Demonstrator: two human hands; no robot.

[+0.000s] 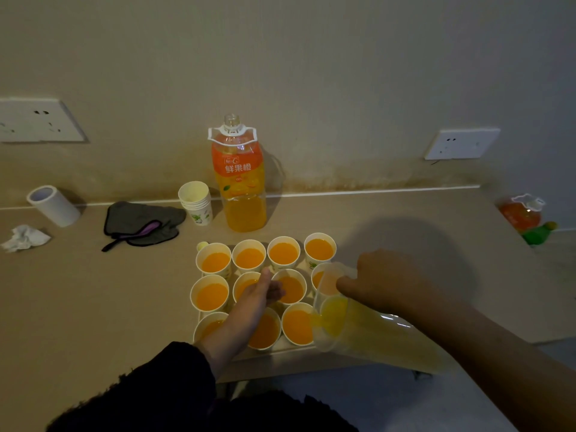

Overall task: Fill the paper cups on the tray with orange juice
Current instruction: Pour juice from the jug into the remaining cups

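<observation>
Dark sleeve (pixel 162 388) before cups (pixel 204 254), bottle (pixel 240 182) beyond

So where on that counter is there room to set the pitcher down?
Bare counter lies left of the tray, in front of the grey cloth and crumpled tissue. Another free patch lies right of the juice bottle, behind the right hand and pitcher. The tray itself is packed with cups.
</observation>
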